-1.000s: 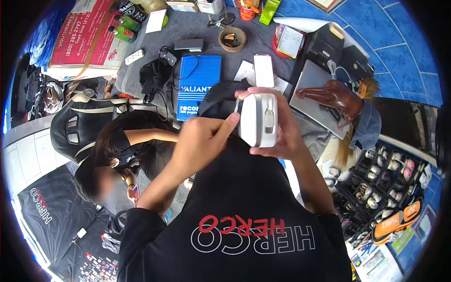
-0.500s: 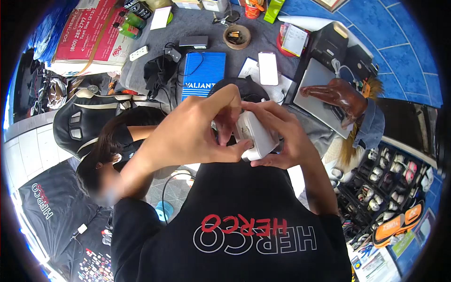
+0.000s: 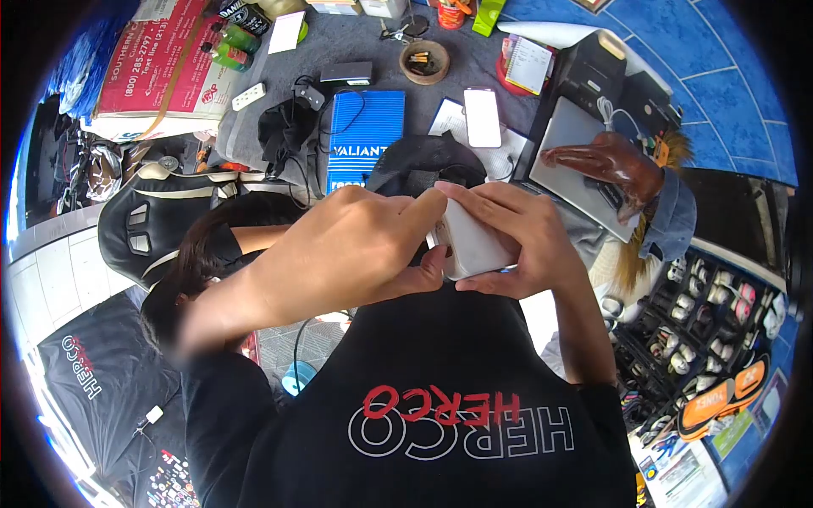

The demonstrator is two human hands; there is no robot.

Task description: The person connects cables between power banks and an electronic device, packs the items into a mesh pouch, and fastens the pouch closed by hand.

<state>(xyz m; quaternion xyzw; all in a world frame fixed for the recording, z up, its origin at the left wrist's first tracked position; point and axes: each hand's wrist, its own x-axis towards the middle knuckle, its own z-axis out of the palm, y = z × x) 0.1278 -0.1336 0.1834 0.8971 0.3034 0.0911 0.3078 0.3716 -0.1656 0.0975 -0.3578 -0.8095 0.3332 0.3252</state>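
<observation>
A white, rounded box-shaped device [image 3: 476, 244] is held up in front of my chest, its left end face turned toward my left hand. My right hand [image 3: 533, 241] wraps round the device, fingers over the top and thumb along the lower edge. Against the left end, my left hand [image 3: 364, 244] is closed, with thumb and index finger at the face's rim. Its other fingers are hidden behind the hand, so anything small in them cannot be seen. Just beyond the hands lies a black cap [image 3: 423, 161] on the table.
On the grey-covered table are a blue VALIANT box [image 3: 364, 127], a phone [image 3: 483, 117], a round bowl [image 3: 423, 61] and a laptop [image 3: 563, 148]. A brown horse figure [image 3: 610, 165] stands at right. Another person [image 3: 199, 245] is close on my left, near a black chair [image 3: 135, 224].
My left hand has turned and closed in on the device's end face, covering more of it. The device has tilted slightly, its end face now showing less.
</observation>
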